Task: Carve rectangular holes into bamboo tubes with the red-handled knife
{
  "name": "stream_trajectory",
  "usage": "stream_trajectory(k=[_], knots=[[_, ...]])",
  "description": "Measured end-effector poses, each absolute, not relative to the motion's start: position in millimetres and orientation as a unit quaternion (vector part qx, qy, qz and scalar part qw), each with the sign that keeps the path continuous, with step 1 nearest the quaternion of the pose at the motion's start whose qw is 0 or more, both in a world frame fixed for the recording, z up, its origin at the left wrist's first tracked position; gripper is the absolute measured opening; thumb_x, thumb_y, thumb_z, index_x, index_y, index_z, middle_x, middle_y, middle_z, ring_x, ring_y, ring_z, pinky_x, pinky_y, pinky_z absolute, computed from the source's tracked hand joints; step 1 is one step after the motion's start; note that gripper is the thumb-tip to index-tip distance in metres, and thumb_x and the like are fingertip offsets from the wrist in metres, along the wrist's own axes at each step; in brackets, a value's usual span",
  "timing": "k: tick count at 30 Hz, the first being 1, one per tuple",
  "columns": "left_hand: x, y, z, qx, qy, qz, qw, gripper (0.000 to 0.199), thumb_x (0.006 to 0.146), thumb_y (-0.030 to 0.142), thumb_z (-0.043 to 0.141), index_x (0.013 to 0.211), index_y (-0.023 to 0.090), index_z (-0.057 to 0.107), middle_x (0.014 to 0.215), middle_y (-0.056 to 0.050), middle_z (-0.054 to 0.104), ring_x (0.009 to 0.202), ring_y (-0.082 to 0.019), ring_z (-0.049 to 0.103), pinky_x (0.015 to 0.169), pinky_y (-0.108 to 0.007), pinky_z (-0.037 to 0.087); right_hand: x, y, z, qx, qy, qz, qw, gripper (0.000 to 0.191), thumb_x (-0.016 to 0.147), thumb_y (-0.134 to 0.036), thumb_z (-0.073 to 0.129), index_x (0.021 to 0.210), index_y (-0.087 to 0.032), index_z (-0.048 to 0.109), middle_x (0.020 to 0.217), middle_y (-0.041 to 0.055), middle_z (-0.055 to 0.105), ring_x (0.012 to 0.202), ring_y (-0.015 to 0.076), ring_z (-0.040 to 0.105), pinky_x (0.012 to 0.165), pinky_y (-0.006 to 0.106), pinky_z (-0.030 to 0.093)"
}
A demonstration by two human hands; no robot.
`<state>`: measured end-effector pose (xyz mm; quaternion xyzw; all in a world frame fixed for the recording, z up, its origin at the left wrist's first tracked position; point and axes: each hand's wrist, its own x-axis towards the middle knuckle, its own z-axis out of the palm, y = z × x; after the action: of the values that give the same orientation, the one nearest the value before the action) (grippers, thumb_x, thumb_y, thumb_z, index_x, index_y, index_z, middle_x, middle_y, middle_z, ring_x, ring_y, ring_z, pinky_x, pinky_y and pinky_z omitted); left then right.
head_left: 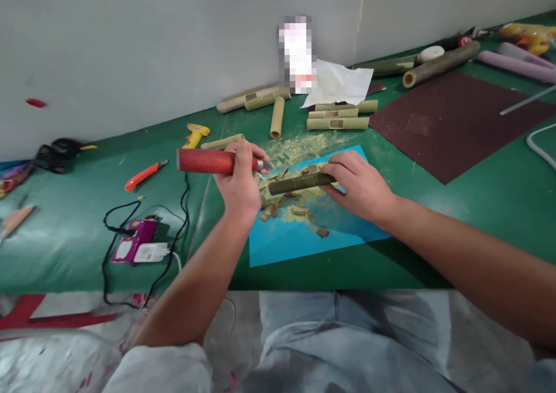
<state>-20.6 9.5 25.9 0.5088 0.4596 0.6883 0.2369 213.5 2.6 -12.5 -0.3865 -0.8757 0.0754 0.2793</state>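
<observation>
My left hand (242,176) is closed round a carving knife (206,161) with a thick red handle. Its short metal blade points right, close to the near end of a dark green bamboo tube (295,183). That tube is gripped at its right end by my right hand (358,184), fingers over the top and thumb below. Beneath both hands lies a blue sheet (278,245), strewn with bamboo chips (299,210) and pale yellow sawdust. Whether the blade touches the tube I cannot tell.
Cut bamboo tubes (337,124) with notches lie behind the sheet. Left are an orange utility knife (141,176), a yellow glue gun (196,133) and a purple power strip (134,239) with cords. Brown sandpaper (438,132) covers the right. A phone (297,54) leans on the wall.
</observation>
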Motion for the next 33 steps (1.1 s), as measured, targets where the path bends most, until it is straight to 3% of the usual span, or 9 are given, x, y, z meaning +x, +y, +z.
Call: stream_trajectory(k=[7, 12, 16, 22, 28, 33], knots=[[-8.6, -1.5, 8.3, 0.486, 0.461, 0.688, 0.279, 0.053, 0.09, 0.073, 0.077, 0.077, 0.022, 0.071, 0.075, 0.0, 0.07, 0.053, -0.01, 0.06, 0.052, -0.023, 0.052, 215.4, -0.5, -11.3, -0.38, -0.877, 0.067, 0.286, 0.039, 0.114, -0.039, 0.043, 0.132, -0.021, 0.073, 0.128, 0.0175, 0.072, 0.123, 0.0326, 0.064, 0.108, 0.051, 0.053], [-7.3, -4.0, 3.2, 0.465, 0.461, 0.697, 0.292, 0.057, 0.093, 0.078, 0.07, 0.078, 0.023, 0.07, 0.069, 0.0, 0.067, 0.051, -0.012, 0.06, 0.053, -0.026, 0.053, 217.2, -2.2, -9.3, -0.378, -0.873, 0.071, 0.299, 0.041, 0.114, -0.042, 0.045, 0.131, -0.02, 0.074, 0.127, 0.0181, 0.074, 0.121, 0.0329, 0.065, 0.107, 0.051, 0.053], [-5.1, -6.6, 3.1, 0.44, 0.431, 0.722, 0.314, 0.056, 0.091, 0.075, 0.075, 0.074, 0.022, 0.07, 0.063, 0.001, 0.064, 0.049, -0.012, 0.059, 0.051, -0.026, 0.052, 217.9, -2.3, -11.9, -0.355, -0.883, 0.039, 0.305, 0.037, 0.113, -0.042, 0.05, 0.129, -0.019, 0.075, 0.122, 0.0165, 0.076, 0.114, 0.0315, 0.068, 0.097, 0.048, 0.054], [-2.5, -9.3, 0.9, 0.423, 0.413, 0.739, 0.324, 0.058, 0.089, 0.074, 0.078, 0.069, 0.02, 0.07, 0.056, 0.001, 0.061, 0.046, -0.012, 0.056, 0.048, -0.025, 0.05, 217.3, 1.3, -20.5, -0.288, -0.876, -0.055, 0.384, 0.024, 0.109, -0.036, 0.062, 0.119, -0.017, 0.074, 0.109, 0.0127, 0.079, 0.097, 0.0282, 0.068, 0.076, 0.041, 0.049], [-1.1, -12.2, -6.1, 0.423, 0.407, 0.741, 0.326, 0.058, 0.086, 0.075, 0.08, 0.067, 0.02, 0.07, 0.058, 0.001, 0.063, 0.046, -0.011, 0.055, 0.046, -0.024, 0.049, 214.3, -1.6, -16.9, -0.302, -0.865, -0.109, 0.385, 0.018, 0.107, -0.031, 0.066, 0.112, -0.016, 0.074, 0.106, 0.0113, 0.08, 0.094, 0.028, 0.065, 0.074, 0.041, 0.045], [-0.3, -11.3, -11.2, 0.424, 0.423, 0.738, 0.31, 0.058, 0.09, 0.073, 0.076, 0.065, 0.02, 0.069, 0.058, 0.001, 0.064, 0.046, -0.011, 0.054, 0.047, -0.024, 0.048, 214.9, -0.9, -19.6, -0.309, -0.876, -0.081, 0.362, 0.022, 0.109, -0.033, 0.061, 0.115, -0.016, 0.074, 0.108, 0.0121, 0.08, 0.096, 0.0281, 0.066, 0.074, 0.04, 0.043]])
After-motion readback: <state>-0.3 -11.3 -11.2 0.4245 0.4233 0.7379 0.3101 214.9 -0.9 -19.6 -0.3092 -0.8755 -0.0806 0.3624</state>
